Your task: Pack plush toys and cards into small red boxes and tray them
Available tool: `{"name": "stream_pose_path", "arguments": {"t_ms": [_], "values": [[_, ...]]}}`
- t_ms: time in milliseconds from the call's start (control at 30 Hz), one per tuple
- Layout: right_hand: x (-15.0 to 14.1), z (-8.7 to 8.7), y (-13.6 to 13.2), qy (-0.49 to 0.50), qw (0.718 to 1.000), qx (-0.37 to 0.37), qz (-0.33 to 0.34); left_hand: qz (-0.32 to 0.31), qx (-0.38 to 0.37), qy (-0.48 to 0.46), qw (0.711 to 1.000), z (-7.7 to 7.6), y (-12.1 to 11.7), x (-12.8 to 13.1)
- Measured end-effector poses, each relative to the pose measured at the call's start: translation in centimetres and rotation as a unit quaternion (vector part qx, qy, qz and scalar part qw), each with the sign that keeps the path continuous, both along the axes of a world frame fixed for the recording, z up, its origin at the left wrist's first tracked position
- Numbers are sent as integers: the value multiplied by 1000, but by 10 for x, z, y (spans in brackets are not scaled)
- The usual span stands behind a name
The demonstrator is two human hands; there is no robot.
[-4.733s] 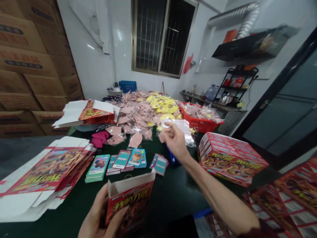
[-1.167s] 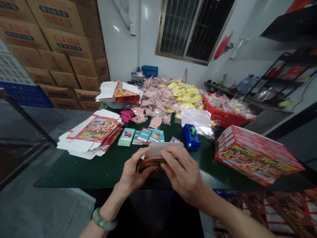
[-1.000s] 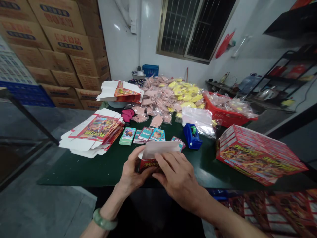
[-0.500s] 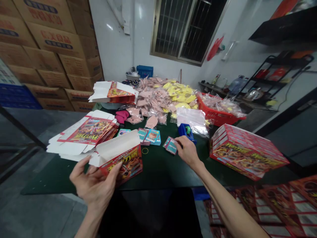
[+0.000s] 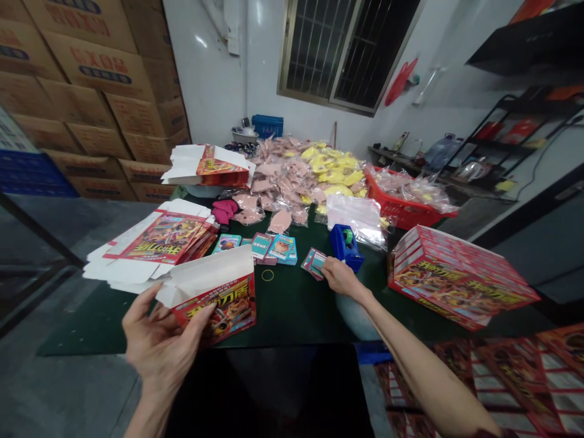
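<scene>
My left hand grips a red printed cardboard box by its left end, thumb on the front and fingers behind. The box's white top flap stands up. Over the dark green tabletop, my right hand pinches the right edge of a few fanned cards. Just beyond that hand is a blue tape dispenser with green tape. Between the hands lie a thin yellow rubber band and stacks of cards, several with teal faces.
Flattened red boxes are piled at left. Finished-looking red boxes stand at right. Behind are bagged pink pieces, bagged yellow pieces, clear plastic bags and a red basket. Brown cartons are stacked at back left.
My left hand and the box have shifted slightly left and down. My right hand stays at the cards, which now look more fanned out.
</scene>
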State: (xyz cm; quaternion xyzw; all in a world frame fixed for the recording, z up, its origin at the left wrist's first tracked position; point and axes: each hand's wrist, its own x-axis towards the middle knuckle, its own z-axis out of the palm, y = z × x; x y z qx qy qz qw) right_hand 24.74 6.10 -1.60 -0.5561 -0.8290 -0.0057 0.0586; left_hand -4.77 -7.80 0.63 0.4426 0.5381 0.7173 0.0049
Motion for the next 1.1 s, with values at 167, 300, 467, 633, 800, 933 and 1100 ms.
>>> {"name": "stream_pose_path", "arguments": {"t_ms": [167,300,467,633,800,933,1100], "values": [[-15,-19,-12,-12,996,85,-25,9,53,26,998,-6,3,-3],[-20,4,-6,-12,991,132,-8,-4,54,11,998,-6,2,-4],[-56,50,19,-52,977,189,81,3,72,26,997,-4,3,-3],[-91,47,39,-76,972,114,190,-1,68,14,998,-4,2,-3],[-87,31,62,-67,979,32,191,8,51,17,999,-5,1,-4],[-79,32,79,-45,974,-21,220,8,54,29,998,-5,2,-5],[-78,32,86,-11,966,-48,252,10,46,40,998,-5,2,-7]]}}
